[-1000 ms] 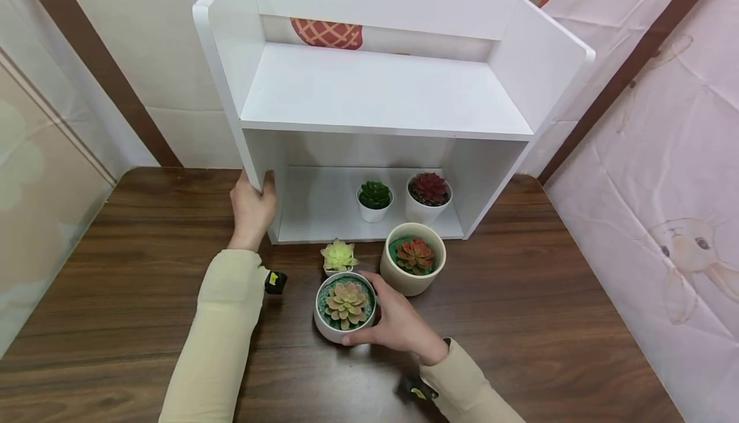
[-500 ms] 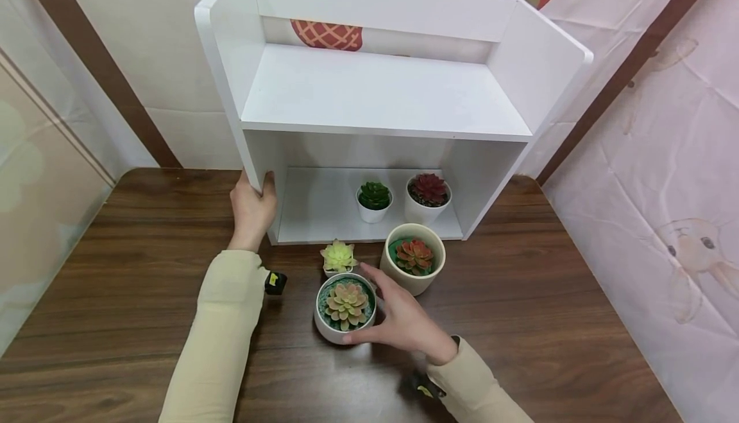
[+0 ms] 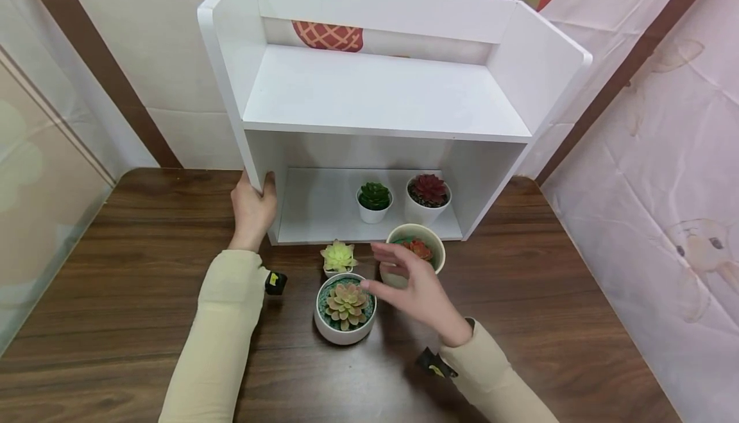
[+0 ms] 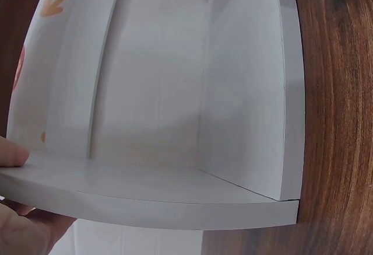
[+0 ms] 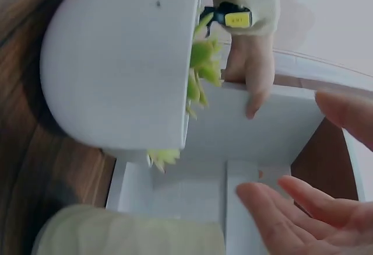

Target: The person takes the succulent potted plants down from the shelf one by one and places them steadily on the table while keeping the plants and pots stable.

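Observation:
My left hand (image 3: 253, 208) grips the left side panel of a white two-tier shelf (image 3: 381, 89), the thumb on its inner face. My right hand (image 3: 421, 291) hovers with parted fingers, holding nothing, between a round white pot with a peach-green succulent (image 3: 346, 307) and a cream pot with a red succulent (image 3: 437, 257), which it partly covers. Behind the round pot stands a small pot with a yellow-green succulent (image 3: 339, 256). In the right wrist view the round white pot (image 5: 116, 62) looms large beside the fingers (image 5: 274, 208).
On the shelf's lower board stand a small white pot with a dark green succulent (image 3: 374, 201) and a white pot with a dark red succulent (image 3: 427, 198). The shelf rests on a brown wooden table (image 3: 144, 262). Printed cloth (image 3: 664, 172) hangs around it.
My right hand has let go of the round white pot and moved up and to the right, over the cream pot's edge. The left hand stays on the shelf panel.

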Demonstrator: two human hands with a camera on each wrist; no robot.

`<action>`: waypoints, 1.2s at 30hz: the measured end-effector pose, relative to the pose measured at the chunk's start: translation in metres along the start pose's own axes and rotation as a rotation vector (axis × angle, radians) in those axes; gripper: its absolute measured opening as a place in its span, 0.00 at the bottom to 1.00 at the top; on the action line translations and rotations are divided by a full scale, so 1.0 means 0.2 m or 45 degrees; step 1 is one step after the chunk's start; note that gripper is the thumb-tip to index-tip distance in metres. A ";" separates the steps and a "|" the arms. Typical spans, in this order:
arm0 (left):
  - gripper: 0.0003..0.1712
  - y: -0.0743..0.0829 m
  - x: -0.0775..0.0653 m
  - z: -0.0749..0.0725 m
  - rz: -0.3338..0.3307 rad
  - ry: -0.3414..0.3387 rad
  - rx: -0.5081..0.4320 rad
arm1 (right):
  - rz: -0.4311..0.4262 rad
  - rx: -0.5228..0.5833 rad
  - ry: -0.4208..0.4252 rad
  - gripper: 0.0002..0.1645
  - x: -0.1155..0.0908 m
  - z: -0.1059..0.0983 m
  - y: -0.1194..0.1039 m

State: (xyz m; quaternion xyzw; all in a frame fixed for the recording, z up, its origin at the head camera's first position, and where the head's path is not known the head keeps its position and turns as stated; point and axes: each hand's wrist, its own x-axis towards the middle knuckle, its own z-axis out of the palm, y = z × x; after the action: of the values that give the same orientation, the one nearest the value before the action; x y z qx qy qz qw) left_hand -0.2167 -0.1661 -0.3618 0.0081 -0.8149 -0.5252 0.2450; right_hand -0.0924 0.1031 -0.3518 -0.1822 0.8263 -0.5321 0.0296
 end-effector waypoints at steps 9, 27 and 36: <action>0.22 0.00 0.01 0.00 -0.001 -0.010 -0.013 | 0.030 0.093 0.229 0.30 0.15 -0.05 0.04; 0.22 -0.01 0.02 0.01 -0.018 -0.019 -0.024 | 0.500 -0.165 0.252 0.42 0.43 -0.09 0.02; 0.22 0.00 0.02 0.01 -0.012 -0.012 -0.016 | 0.669 -0.203 0.272 0.52 0.54 -0.01 0.01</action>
State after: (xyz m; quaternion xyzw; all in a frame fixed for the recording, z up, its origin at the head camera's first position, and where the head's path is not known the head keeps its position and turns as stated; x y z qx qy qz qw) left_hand -0.2206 -0.1652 -0.3623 0.0080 -0.8127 -0.5315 0.2386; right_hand -0.1950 0.0701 -0.3371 0.0932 0.8828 -0.4558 0.0649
